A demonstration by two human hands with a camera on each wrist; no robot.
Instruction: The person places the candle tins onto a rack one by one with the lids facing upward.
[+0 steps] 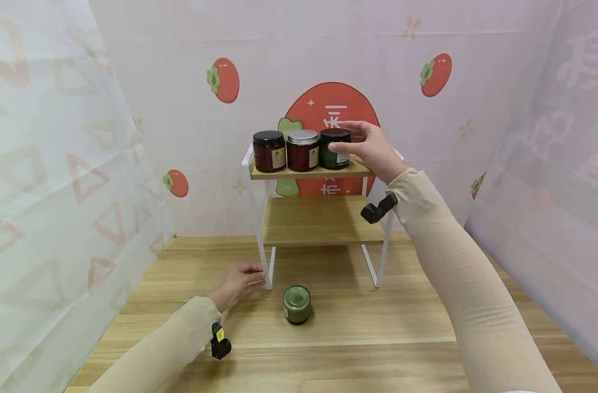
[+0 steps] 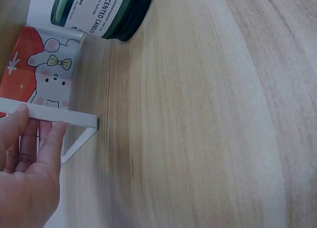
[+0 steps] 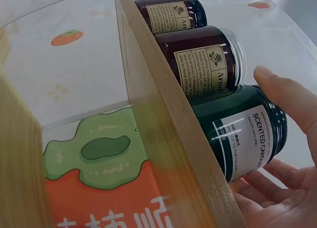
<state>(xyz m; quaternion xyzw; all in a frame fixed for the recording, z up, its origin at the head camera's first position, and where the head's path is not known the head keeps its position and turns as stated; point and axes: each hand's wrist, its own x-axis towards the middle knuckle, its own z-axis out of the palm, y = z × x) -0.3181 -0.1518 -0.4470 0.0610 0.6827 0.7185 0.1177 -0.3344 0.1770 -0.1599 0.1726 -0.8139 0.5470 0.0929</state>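
- Step in hand, as judged: the seating of a dark green glass jar with black lid and white label [image 1: 331, 159] at the right end of a row on the upper light-wood shelf board [image 1: 306, 175]; a lifting-off cannot be ruled out.
- Right hand [image 1: 370, 147]: partly spread to the width of that jar and holding it near the top, thumb on one side, fingers on the other; firmness of grip cannot be told.
- Left hand [image 1: 237, 285]: nearly closed, pinching the slim white metal side leg [image 1: 258, 232] low down, apparently to steady the rack.
- Held jar: upright, base apparently on the board, beside a dark red glass jar with silver lid and cream label [image 1: 297, 158].
- End of row: dark red glass jar with black lid and cream label [image 1: 263, 159], upright.
- Loose item: green glass jar standing inverted on its dark lid [image 1: 297, 307], on the wood-grain table [image 1: 358, 338], in front of the rack, near the left hand and touched by neither.
- Lower light-wood shelf board [image 1: 323, 218]: beneath the row.
- Next move, as judged: calls for a level release, fingers widening without nudging the silver-lidded neighbour; then a reach down to the inverted jar, which needs turning over to match the row.
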